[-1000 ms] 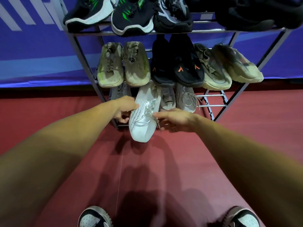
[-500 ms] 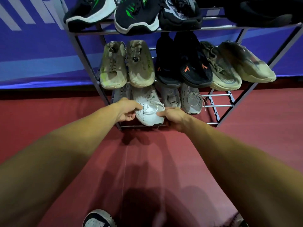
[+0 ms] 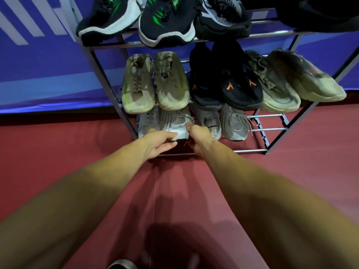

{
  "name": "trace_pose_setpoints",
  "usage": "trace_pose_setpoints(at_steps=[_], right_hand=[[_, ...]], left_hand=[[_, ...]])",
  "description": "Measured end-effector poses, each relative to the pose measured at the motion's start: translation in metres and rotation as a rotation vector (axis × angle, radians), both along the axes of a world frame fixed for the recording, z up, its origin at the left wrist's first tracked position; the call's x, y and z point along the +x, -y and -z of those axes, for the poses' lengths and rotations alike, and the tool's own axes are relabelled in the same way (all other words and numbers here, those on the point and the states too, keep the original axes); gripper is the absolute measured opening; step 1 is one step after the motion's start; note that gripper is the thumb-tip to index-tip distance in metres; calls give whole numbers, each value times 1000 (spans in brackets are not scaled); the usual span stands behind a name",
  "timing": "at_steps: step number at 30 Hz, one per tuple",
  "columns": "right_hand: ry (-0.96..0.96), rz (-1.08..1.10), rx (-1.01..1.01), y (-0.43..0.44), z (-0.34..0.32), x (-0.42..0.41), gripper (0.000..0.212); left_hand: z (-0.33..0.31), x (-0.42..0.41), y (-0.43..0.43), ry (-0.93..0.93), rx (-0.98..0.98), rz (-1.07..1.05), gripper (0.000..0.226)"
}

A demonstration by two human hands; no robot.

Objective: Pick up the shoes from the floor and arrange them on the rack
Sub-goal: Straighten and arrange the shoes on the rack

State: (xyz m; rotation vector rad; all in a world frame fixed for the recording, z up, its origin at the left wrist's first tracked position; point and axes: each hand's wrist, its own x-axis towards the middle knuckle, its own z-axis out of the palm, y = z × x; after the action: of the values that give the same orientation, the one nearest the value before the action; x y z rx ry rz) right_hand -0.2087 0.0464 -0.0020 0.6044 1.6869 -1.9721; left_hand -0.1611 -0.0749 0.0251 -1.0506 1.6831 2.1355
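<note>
A white knit sneaker (image 3: pixel 177 123) lies on the bottom shelf of the metal shoe rack (image 3: pixel 272 129), toe pointing away from me, between a pale shoe (image 3: pixel 148 121) on its left and two grey sneakers (image 3: pixel 221 123) on its right. My left hand (image 3: pixel 159 141) cups the sneaker's heel from the left and below. Against the heel's right side, my right hand (image 3: pixel 198 135) has its fingers curled on it. The toe is hidden under the middle shelf.
The middle shelf carries beige sneakers (image 3: pixel 155 84), black shoes with orange marks (image 3: pixel 225 80) and olive sneakers (image 3: pixel 291 80). Dark sneakers (image 3: pixel 165 22) fill the top shelf. A blue banner wall (image 3: pixel 38 65) stands behind. Red floor (image 3: pixel 291 171) surrounds the rack. My shoe tip (image 3: pixel 122 265) shows below.
Both hands carried the white sneaker from above the floor into the bottom shelf and pushed it deeper. My view moved closer to the rack.
</note>
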Motion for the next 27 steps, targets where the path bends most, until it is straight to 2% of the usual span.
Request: trace_pose_setpoints(at_steps=[2, 8, 11, 17, 20, 23, 27], right_hand=[[7, -11, 7, 2, 0, 0, 43], [-16, -154, 142, -8, 2, -4, 23], [-46, -245, 261, -13, 3, -3, 4], [-124, -422, 390, -19, -6, 3, 12], [-160, -475, 433, -29, -13, 6, 9], [-188, -475, 431, -42, -18, 9, 9], [-223, -453, 442, -63, -23, 14, 12]], left_hand=[[2, -3, 3, -28, -19, -39, 23], [13, -3, -1, 28, -13, -8, 39], [19, -2, -9, 56, -81, 22, 36], [14, 0, -11, 163, -302, 207, 20], [8, 1, -11, 189, -525, 325, 8], [3, 2, -14, 103, -676, 427, 12], [-11, -1, -35, -23, -661, 503, 14]])
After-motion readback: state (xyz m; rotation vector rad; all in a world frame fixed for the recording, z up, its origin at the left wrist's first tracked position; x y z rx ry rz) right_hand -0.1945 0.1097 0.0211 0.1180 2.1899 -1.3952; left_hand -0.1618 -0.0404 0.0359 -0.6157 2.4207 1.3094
